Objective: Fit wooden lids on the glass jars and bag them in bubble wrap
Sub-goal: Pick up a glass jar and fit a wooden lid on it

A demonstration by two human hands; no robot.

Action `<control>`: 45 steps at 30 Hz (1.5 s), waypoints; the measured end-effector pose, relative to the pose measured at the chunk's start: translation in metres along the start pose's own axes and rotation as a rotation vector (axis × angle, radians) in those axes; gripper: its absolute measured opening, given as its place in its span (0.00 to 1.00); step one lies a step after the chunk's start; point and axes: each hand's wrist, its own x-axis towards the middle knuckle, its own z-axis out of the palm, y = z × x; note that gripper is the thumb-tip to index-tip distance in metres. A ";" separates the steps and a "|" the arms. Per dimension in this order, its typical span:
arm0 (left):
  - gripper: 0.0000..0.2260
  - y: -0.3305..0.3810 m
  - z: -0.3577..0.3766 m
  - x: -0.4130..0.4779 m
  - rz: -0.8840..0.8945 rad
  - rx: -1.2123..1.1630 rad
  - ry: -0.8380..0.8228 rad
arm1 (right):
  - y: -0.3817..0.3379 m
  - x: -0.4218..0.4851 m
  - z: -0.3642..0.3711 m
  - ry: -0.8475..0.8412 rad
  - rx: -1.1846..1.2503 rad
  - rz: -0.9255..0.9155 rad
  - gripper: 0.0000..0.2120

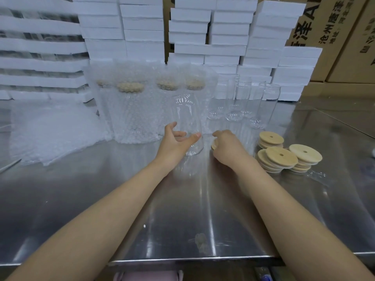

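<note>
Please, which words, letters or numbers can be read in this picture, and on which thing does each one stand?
"泽A": large print, cut off by the picture's edge, on the cardboard box at the upper right.
"沧州唐泽": smaller line beside it on the same box, then it runs out of view.
The smallest line there, and the print on the far-right box: too blurred or cut off to read.

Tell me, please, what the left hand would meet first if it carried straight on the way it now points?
Most likely the unlidded glass jar just ahead of the left hand, though depth is unclear.
</note>
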 end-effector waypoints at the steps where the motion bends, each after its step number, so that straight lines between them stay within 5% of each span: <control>1: 0.38 0.000 -0.001 0.000 0.000 0.000 0.002 | 0.001 0.002 0.002 0.001 -0.024 0.023 0.16; 7: 0.37 0.001 -0.001 -0.002 0.001 -0.008 -0.008 | 0.009 0.006 0.000 0.061 0.121 0.107 0.23; 11: 0.37 0.002 -0.001 -0.002 0.009 -0.018 -0.019 | 0.001 0.007 -0.008 0.202 0.736 0.182 0.28; 15: 0.38 0.001 -0.001 -0.003 0.019 -0.017 -0.033 | -0.004 0.007 -0.022 0.102 1.546 0.283 0.07; 17: 0.38 0.001 -0.001 -0.004 0.022 -0.020 -0.040 | -0.002 0.006 -0.028 0.061 1.926 0.294 0.06; 20: 0.38 0.002 -0.001 -0.004 0.030 -0.020 -0.047 | -0.002 0.003 -0.035 -0.005 2.169 0.252 0.09; 24: 0.37 0.003 0.000 -0.006 0.059 -0.028 -0.098 | -0.010 0.000 -0.038 -0.024 2.208 0.164 0.12; 30: 0.36 0.006 0.000 -0.011 0.121 -0.013 -0.271 | -0.006 0.002 -0.041 0.214 2.256 -0.053 0.39; 37: 0.38 0.005 0.000 -0.012 0.138 -0.013 -0.290 | -0.010 0.000 -0.043 0.311 1.883 -0.051 0.13; 45: 0.42 0.004 0.001 -0.011 0.196 0.048 -0.314 | -0.014 -0.002 -0.047 0.430 1.393 -0.176 0.11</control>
